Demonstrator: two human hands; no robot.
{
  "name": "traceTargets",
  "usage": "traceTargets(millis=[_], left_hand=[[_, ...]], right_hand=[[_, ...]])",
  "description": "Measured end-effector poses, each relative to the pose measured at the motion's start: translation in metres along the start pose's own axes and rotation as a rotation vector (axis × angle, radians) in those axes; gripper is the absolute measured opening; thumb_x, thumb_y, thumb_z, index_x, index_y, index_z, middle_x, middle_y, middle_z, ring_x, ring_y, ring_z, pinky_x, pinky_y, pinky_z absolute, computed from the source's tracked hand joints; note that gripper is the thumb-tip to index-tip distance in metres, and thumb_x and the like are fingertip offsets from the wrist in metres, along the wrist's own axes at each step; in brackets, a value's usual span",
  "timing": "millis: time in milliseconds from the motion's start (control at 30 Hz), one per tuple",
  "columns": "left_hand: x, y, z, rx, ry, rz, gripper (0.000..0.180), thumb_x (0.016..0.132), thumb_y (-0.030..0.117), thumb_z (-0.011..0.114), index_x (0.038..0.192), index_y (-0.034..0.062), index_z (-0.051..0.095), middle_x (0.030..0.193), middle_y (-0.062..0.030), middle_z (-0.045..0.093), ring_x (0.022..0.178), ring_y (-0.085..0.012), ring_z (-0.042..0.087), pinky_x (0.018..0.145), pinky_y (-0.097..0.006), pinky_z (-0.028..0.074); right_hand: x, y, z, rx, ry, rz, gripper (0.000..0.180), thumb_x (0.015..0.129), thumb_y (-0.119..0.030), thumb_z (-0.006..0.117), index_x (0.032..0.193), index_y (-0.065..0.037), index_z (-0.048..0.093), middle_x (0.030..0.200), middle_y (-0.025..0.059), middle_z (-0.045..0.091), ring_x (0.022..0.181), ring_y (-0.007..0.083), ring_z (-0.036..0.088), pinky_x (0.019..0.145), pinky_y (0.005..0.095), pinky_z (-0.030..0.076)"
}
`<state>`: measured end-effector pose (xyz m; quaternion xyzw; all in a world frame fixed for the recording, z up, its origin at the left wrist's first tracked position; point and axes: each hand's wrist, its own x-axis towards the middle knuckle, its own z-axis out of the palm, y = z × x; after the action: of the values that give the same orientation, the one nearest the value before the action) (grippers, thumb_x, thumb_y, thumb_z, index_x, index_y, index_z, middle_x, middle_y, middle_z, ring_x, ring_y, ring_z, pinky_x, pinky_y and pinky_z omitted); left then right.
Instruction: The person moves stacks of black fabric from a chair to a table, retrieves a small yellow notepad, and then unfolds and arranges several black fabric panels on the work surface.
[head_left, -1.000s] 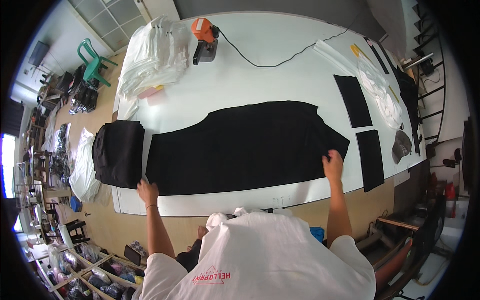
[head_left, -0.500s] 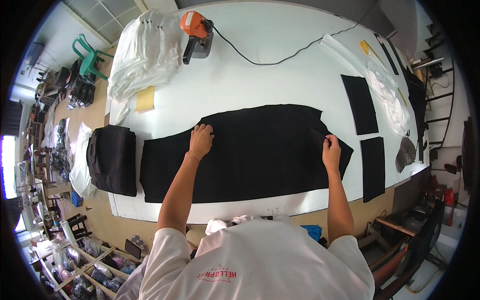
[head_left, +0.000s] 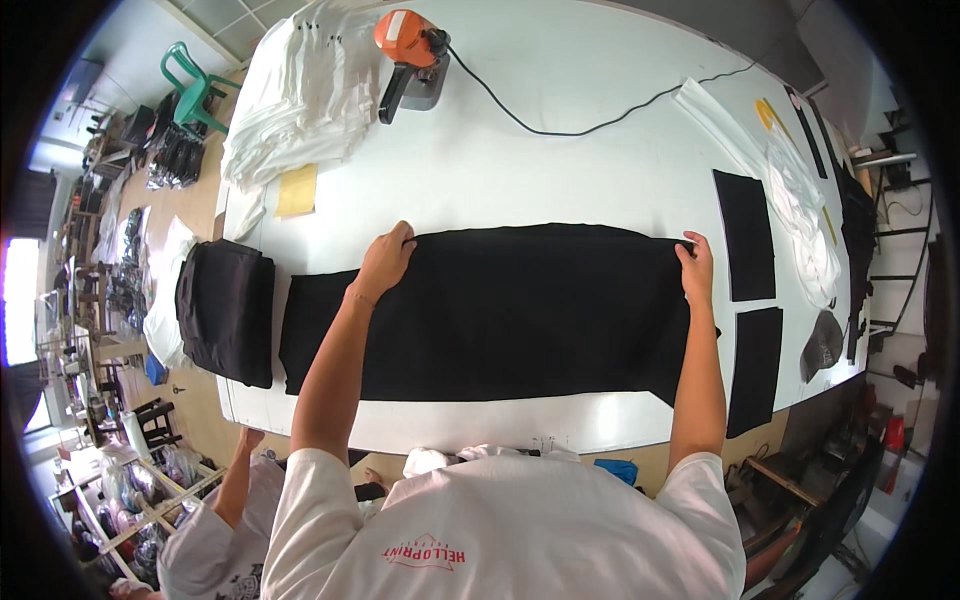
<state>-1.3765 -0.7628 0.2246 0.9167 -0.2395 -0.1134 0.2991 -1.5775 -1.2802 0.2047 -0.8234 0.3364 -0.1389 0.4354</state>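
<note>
A large black fabric piece (head_left: pixel 540 320) stretches across the white table in front of me. At its far edge, left of the middle, my left hand (head_left: pixel 385 262) is closed with the cloth's edge between thumb and fingers. My right hand (head_left: pixel 698 268) pinches the far right corner, thumb and forefinger curled over it. Between the two hands the far edge runs in a shallow arc. The near right end tapers to a point under my right forearm. To the left lies a folded stack of black cloth (head_left: pixel 226 312).
White cloth pieces (head_left: pixel 300 95) pile up at the far left beside a yellow paper (head_left: pixel 296 191). An orange-and-black corded cutter (head_left: pixel 410 55) stands behind. Two black panels (head_left: pixel 745 235) and a grey cap (head_left: pixel 822 345) lie right. A co-worker's arm (head_left: pixel 238 480) shows lower left.
My right hand has moved farther out with the fabric's right end, drawing its far corner straight. The left hand has shifted slightly outward to the edge. A co-worker has appeared lower left.
</note>
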Motion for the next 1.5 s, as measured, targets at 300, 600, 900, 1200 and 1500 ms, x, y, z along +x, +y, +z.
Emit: traceTargets(millis=[300,600,900,1200,1500], left_hand=[[-0.013,-0.019,0.024,0.054,0.335,-0.043,0.017,0.090,0.014,0.060,0.104,0.0038,0.059,0.100,-0.0155,0.066,0.096,-0.0370,0.059,0.085,-0.045,0.047],[-0.259,-0.142,-0.022,0.307,0.879,-0.862,0.035,0.084,0.013,0.062,0.116,-0.0005,0.058,0.114,-0.0194,0.061,0.106,-0.0377,0.056,0.095,-0.046,0.043],[-0.322,-0.184,-0.025,-0.106,0.760,-0.876,0.024,0.084,0.019,0.068,0.087,-0.0040,0.062,0.083,-0.0195,0.065,0.078,-0.0345,0.062,0.075,-0.040,0.049],[-0.319,-0.168,-0.047,-0.298,0.942,-0.579,0.018,0.085,0.013,0.069,0.089,-0.0012,0.059,0.076,-0.0098,0.060,0.073,-0.0178,0.058,0.069,-0.031,0.047],[-0.318,-0.181,-0.046,-0.089,0.655,-0.602,0.020,0.083,0.005,0.064,0.103,0.0013,0.066,0.099,-0.0189,0.068,0.092,-0.0361,0.066,0.082,-0.038,0.051]], right_hand=[[0.013,0.037,0.024,0.119,0.084,-0.117,0.042,0.090,-0.015,0.065,0.127,-0.002,0.051,0.115,0.0154,0.062,0.111,0.0223,0.057,0.096,0.0307,0.042],[-0.147,0.106,-0.058,-0.388,-0.033,0.128,0.054,0.089,-0.038,0.066,0.118,0.006,0.055,0.105,0.0178,0.063,0.100,0.0296,0.061,0.090,0.0378,0.046],[-0.199,0.114,-0.060,0.001,-0.086,0.367,0.038,0.088,-0.037,0.069,0.109,-0.006,0.061,0.086,-0.0008,0.058,0.072,0.0099,0.052,0.056,0.0242,0.038],[-0.195,0.065,-0.059,0.174,0.157,0.083,0.035,0.094,-0.037,0.062,0.105,-0.004,0.061,0.082,-0.0002,0.056,0.062,0.0077,0.049,0.051,0.0213,0.037],[-0.190,0.075,-0.058,0.205,0.009,0.210,0.036,0.096,-0.030,0.060,0.117,-0.001,0.054,0.088,0.0048,0.056,0.064,0.0109,0.053,0.056,0.0228,0.044]])
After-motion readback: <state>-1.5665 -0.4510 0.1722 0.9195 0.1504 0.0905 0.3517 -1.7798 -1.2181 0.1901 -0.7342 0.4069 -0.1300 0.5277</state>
